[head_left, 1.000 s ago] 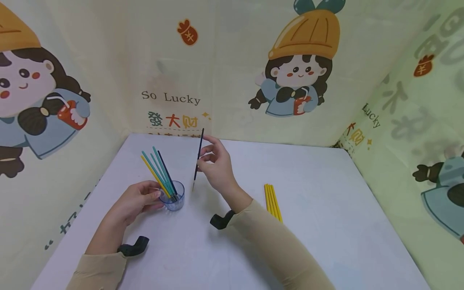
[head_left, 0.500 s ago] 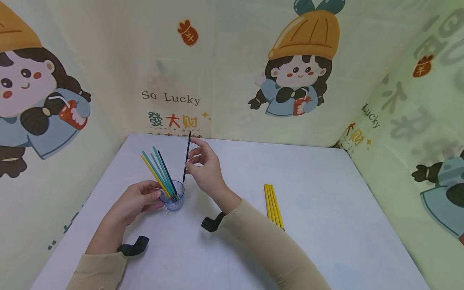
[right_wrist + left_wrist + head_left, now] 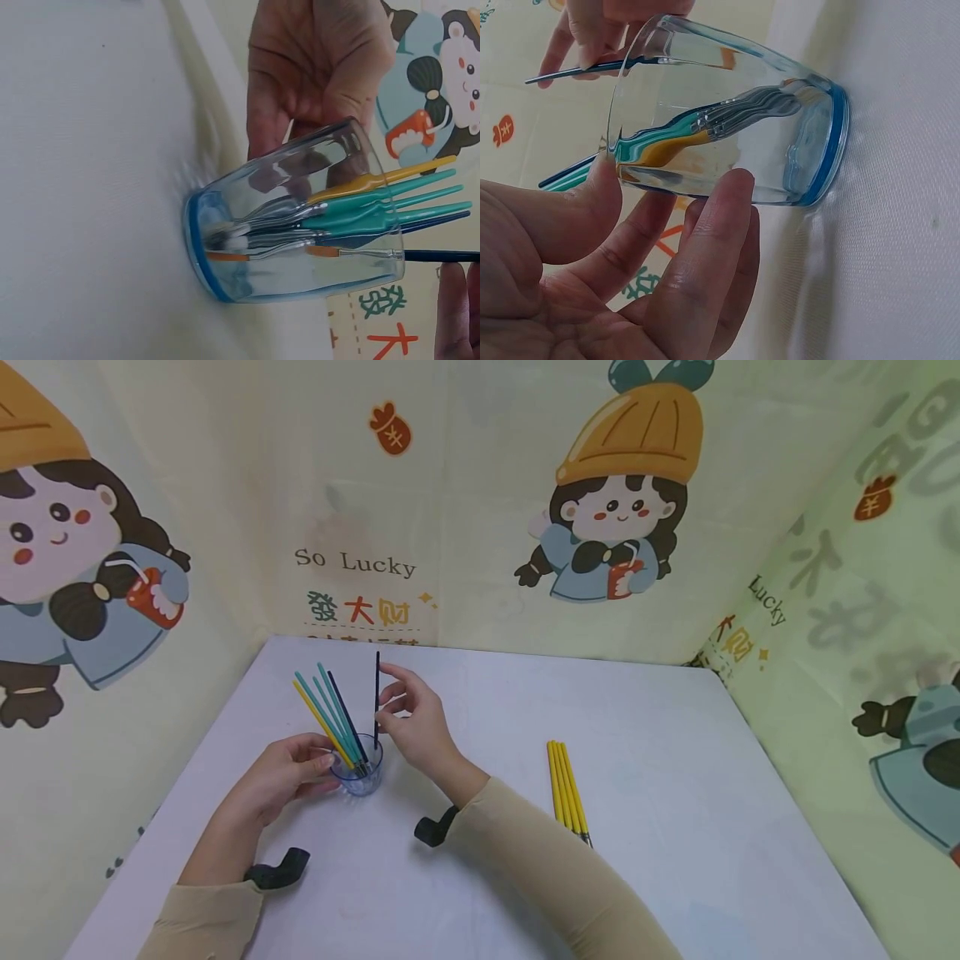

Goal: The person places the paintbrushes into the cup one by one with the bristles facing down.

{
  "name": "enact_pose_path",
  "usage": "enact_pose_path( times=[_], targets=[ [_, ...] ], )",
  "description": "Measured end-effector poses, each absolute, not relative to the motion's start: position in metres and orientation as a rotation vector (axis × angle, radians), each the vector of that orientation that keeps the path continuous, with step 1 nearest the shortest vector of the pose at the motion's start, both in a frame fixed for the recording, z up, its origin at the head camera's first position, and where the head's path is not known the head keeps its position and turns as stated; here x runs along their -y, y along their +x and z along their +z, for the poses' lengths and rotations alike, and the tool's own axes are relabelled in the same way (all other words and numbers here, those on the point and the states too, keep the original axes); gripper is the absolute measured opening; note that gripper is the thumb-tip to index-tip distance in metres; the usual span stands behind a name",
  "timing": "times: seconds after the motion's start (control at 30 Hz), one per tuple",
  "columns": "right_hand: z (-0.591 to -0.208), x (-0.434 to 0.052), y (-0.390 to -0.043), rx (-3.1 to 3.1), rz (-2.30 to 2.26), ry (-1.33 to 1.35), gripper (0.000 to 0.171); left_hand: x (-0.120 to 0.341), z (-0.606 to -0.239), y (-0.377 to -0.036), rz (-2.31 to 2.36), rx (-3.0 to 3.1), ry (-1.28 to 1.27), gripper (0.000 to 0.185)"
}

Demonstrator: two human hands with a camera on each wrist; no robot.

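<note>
A clear, blue-tinted cup [image 3: 362, 787] stands on the white table, held at its side by my left hand [image 3: 277, 781] between thumb and fingers. Inside lean several paintbrushes, bristles down: a yellow one [image 3: 318, 718], teal ones [image 3: 330, 706] and a dark blue one [image 3: 345, 714]. My right hand [image 3: 422, 720] pinches another dark paintbrush [image 3: 377, 685] upright by its handle over the cup's right side. In the right wrist view that brush's orange bristles [image 3: 322, 251] are inside the cup, above its bottom. The left wrist view shows the thumb [image 3: 604, 195] near the rim.
Several yellow paintbrushes [image 3: 567, 785] lie side by side on the table, right of the right forearm. Behind the white table [image 3: 675, 793] hangs a printed cloth backdrop [image 3: 480, 527], and more cloth rises at both sides. Each wrist carries a black camera mount [image 3: 279, 870].
My right hand has moved left and slightly down, bringing the dark paintbrush from beside the cup to inside its rim. My left hand and the cup stay in place.
</note>
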State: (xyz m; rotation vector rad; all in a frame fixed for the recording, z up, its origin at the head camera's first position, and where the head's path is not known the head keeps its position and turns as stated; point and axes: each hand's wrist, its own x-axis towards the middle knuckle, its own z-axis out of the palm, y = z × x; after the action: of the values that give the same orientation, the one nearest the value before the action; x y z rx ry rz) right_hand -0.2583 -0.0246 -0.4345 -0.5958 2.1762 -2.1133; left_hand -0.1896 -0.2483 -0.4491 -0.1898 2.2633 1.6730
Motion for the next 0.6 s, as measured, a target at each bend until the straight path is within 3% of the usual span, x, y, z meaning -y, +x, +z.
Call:
enact_pose_path(
  times=[0.3, 0.6],
  targets=[
    [-0.4417, 0.0244, -0.2598, -2.202, -2.066, -0.591, 0.07, 0.2484, -0.4499, -0.1895, 1.681, -2.242, -0.199, 0.045],
    [-0.4443, 0.02, -0.2577, -2.354, -1.877, -0.546, 0.058, 0.2476, -0.4483, -0.1886, 1.689, -2.238, -0.188, 0.045]
  ],
)
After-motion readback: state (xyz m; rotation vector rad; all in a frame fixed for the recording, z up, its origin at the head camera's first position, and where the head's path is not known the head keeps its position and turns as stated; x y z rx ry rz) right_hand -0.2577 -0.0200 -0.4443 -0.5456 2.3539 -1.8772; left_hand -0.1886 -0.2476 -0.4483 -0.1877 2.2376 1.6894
